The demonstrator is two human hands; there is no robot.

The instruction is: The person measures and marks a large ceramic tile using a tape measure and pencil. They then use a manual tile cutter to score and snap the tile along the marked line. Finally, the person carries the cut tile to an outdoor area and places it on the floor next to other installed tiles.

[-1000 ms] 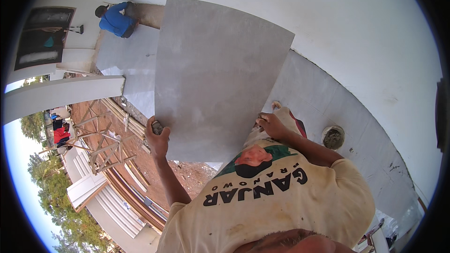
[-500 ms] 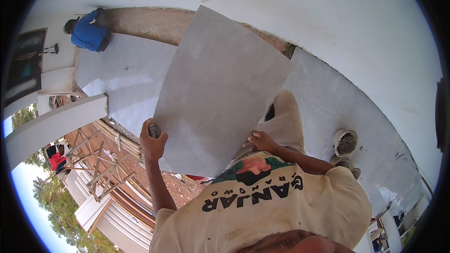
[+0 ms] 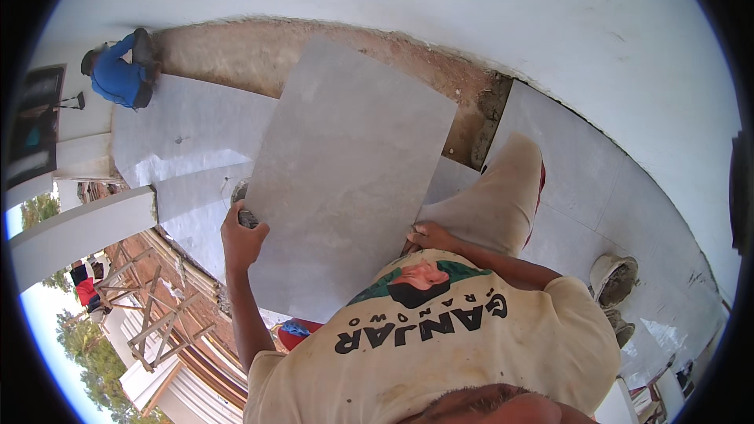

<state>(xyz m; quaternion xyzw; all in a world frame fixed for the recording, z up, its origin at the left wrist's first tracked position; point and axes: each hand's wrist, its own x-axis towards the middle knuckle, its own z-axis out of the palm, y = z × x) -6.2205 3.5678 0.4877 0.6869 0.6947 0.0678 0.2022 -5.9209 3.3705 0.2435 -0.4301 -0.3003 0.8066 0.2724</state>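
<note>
A large rectangular grey tile (image 3: 353,165) is lifted in front of me, tilted over the floor. My left hand (image 3: 242,239) grips its left edge, thumb toward the front face and fingers partly hidden. A small dark rounded thing (image 3: 247,220) shows between that thumb and fingers; its kind is unclear. Close to my shirt, my right hand (image 3: 428,237) is closed on the tile's right edge near the lower corner. Beyond the tile, a strip of bare brown bedding (image 3: 251,43) runs along the white wall.
Laid grey tiles (image 3: 196,114) cover the floor at left, and more tiles (image 3: 573,165) lie at right. A mortar-smeared bucket (image 3: 615,281) stands at right. A person in blue (image 3: 118,74) crouches far left. A white pillar (image 3: 86,220) and wooden trestle (image 3: 153,306) are at left.
The tile has shifted left and nearer to me with both hands still on it. More of my bent leg and the bare bedding strip now show. The person in blue has shifted in view.
</note>
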